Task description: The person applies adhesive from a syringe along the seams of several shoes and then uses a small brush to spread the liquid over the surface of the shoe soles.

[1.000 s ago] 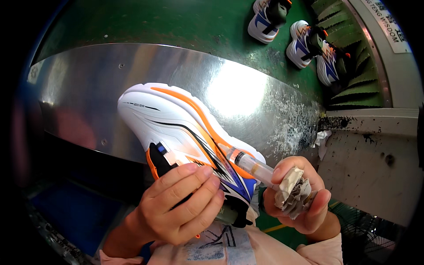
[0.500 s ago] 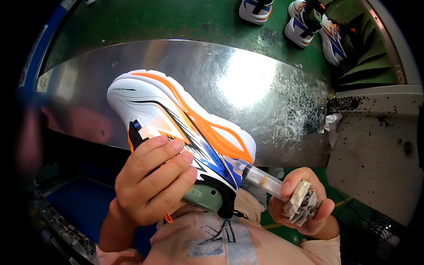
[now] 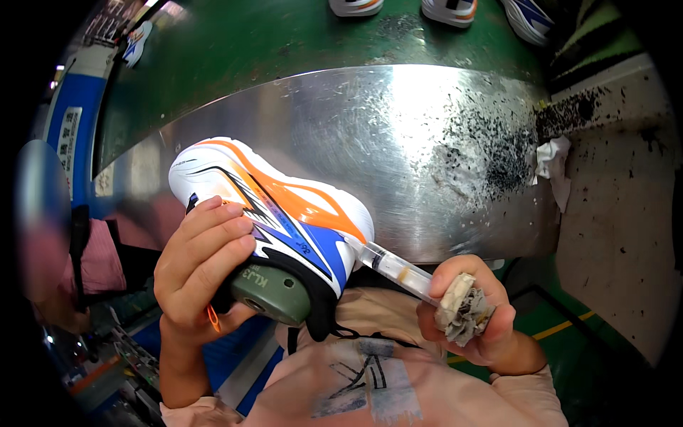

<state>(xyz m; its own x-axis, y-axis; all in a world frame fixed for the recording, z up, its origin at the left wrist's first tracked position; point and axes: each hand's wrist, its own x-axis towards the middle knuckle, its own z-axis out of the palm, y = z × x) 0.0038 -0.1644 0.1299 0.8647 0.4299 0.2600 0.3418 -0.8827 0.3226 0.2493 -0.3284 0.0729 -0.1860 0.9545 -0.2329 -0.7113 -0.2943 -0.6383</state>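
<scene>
My left hand (image 3: 200, 263) grips a white, orange and blue running shoe (image 3: 313, 245) by its upper, fingers wrapped over the near side. The shoe lies tilted, its sole edge facing away and its toe to the far left. A dark green shoe last (image 3: 274, 293) fills its opening. My right hand (image 3: 491, 288) is closed round a clear plastic syringe (image 3: 400, 270) with yellowish contents. The syringe's tip meets the shoe at the heel, by the seam between upper and sole. A crumpled grey and cream wad (image 3: 466, 313) covers the syringe's rear end, against my fingers.
A worn metal plate (image 3: 306, 121) lies beyond the shoe, with dark residue at its right. Crumpled white paper (image 3: 553, 167) hangs at its right edge. Other shoes (image 3: 449, 11) stand on the green surface (image 3: 235, 50) behind. A person in pink (image 3: 103, 263) is at the left.
The view has shifted. The shoe and both hands appear farther left, and more of the last's end shows. The syringe tip remains at the heel seam.
</scene>
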